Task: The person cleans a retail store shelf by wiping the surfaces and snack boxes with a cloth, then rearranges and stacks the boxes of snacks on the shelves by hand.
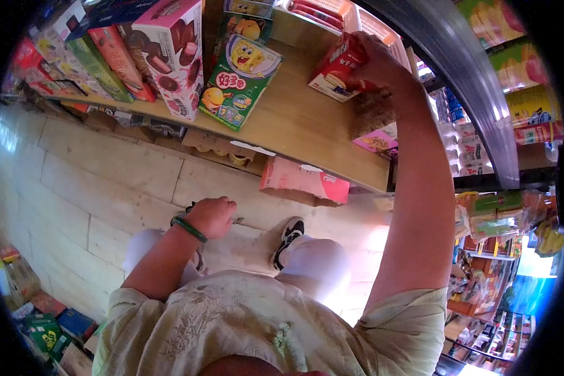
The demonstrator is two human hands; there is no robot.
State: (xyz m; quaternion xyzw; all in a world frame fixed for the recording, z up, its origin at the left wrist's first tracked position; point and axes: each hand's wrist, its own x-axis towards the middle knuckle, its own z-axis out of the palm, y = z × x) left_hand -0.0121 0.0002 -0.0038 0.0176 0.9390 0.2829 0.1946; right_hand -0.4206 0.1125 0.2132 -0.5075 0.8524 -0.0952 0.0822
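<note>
My right hand [382, 66] reaches onto the wooden shelf [294, 119] and grips a red snack box [335, 69], which is tilted at the shelf's right part. The far fingers are partly hidden behind the box. Below that arm, a pink pack [382, 139] lies at the shelf's right end. A green snack box with a yellow cartoon figure [241, 81] leans near the shelf's front edge, left of the red one. My left hand [214, 217], with a dark green bangle [190, 229] at the wrist, hangs above the floor with curled fingers and nothing visible in them.
Upright boxes, including a pink and white one [172, 56], line the shelf's left side. An open pink carton [304, 182] sits below the shelf. A metal upright [470, 81] stands at the right, with packaged snacks [520, 62] beyond. More boxes [47, 332] lie lower left.
</note>
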